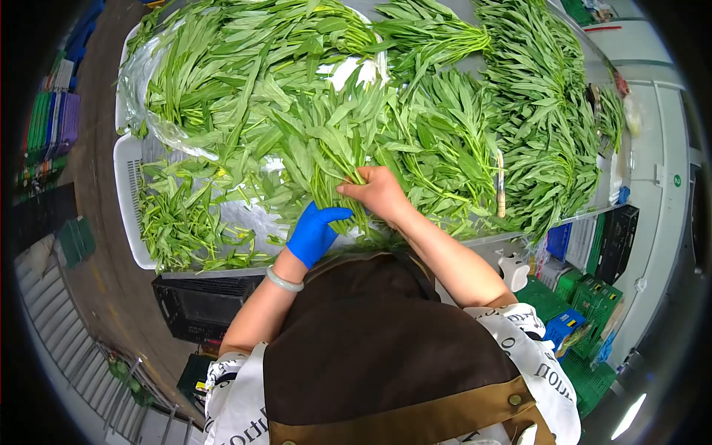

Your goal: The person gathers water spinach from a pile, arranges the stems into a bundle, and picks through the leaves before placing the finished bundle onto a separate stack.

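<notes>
Both hands are at a bunch of water spinach at the near middle of the metal table. My left hand, in a blue glove, wraps round the lower stems. Just above and to the right, my right hand, bare, pinches the stems between thumb and fingers. The leaves of the bunch point away from me, and the stem ends are partly hidden. Around it lie loose greens of the same kind. A tool with a light wooden handle lies to the right of my right hand.
Neat rows of greens cover the table's right side. A white basket at left holds short leafy pieces. Clear plastic surrounds the far-left pile. Black crates and green crates stand below the table.
</notes>
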`<state>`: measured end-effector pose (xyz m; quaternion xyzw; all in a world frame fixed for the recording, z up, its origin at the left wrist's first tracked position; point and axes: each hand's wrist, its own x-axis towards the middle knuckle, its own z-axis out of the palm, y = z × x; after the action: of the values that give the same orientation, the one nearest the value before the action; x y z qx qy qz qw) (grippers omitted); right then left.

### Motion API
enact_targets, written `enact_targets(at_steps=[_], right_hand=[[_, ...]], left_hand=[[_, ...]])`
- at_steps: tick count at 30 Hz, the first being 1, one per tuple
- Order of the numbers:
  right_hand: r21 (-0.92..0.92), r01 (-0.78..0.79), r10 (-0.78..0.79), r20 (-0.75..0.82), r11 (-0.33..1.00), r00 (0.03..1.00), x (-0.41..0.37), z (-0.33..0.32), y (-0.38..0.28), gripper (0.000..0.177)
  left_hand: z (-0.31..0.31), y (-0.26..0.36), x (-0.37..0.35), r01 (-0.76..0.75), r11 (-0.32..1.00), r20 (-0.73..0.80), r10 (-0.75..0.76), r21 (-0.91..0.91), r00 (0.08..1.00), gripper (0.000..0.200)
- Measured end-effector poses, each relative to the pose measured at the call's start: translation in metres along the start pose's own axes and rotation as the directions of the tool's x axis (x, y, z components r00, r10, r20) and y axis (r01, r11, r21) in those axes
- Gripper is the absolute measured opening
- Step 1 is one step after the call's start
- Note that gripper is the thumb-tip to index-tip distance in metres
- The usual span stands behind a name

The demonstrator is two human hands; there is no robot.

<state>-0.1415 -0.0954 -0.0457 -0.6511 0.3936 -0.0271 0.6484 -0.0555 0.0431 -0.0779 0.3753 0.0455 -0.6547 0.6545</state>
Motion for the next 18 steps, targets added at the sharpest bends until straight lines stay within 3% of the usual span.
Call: enact_targets(at_steps=[3, 6, 9, 11, 14, 15, 16, 18], right_hand=[[0.29, -0.319, 0.289, 0.143, 0.902, 0.947, -0.006, -0.017, -0.015, 0.012], [0.561, -0.262, 0.193, 0.18, 0.785, 0.965, -0.017, -0.024, -0.017, 0.01], [0.561, -0.236, 0.086, 0.281, 0.793, 0.956, -0.023, -0.034, -0.006, 0.011], [0.503, -0.226, 0.058, 0.327, 0.834, 0.943, -0.032, -0.037, -0.001, 0.012], [0.777, -0.073, -0.184, 0.238, 0.625, 0.954, -0.048, -0.048, -0.02, 0.016], [0.796, 0.045, -0.224, 0.115, 0.603, 0.968, -0.045, -0.052, -0.02, 0.017], [0.694, 0.096, -0.127, -0.006, 0.714, 0.992, -0.043, -0.058, -0.027, 0.017], [0.299, 0.118, -0.044, -0.242, 0.947, 0.969, -0.029, -0.067, -0.024, 0.016]], left_hand=[[0.002, 0.004, 0.001, -0.036, 0.999, 0.019, 0.037, -0.011, 0.999, 0.043], [0.006, 0.008, 0.003, -0.007, 0.989, 0.046, 0.013, -0.145, 0.999, 0.04], [0.012, 0.015, 0.002, 0.041, 0.961, 0.0, -0.043, -0.273, 0.999, 0.038], [0.009, 0.01, 0.005, -0.03, 0.982, -0.07, 0.018, -0.186, 0.997, 0.036], [0.004, 0.01, 0.008, -0.1, 0.985, -0.134, 0.081, -0.142, 0.988, 0.037], [0.004, 0.012, 0.008, -0.119, 0.982, -0.149, 0.098, -0.144, 0.984, 0.037], [0.005, 0.015, 0.006, -0.126, 0.984, -0.142, 0.108, -0.124, 0.984, 0.038], [0.008, 0.02, 0.0, -0.132, 0.988, -0.114, 0.123, -0.079, 0.986, 0.038]])
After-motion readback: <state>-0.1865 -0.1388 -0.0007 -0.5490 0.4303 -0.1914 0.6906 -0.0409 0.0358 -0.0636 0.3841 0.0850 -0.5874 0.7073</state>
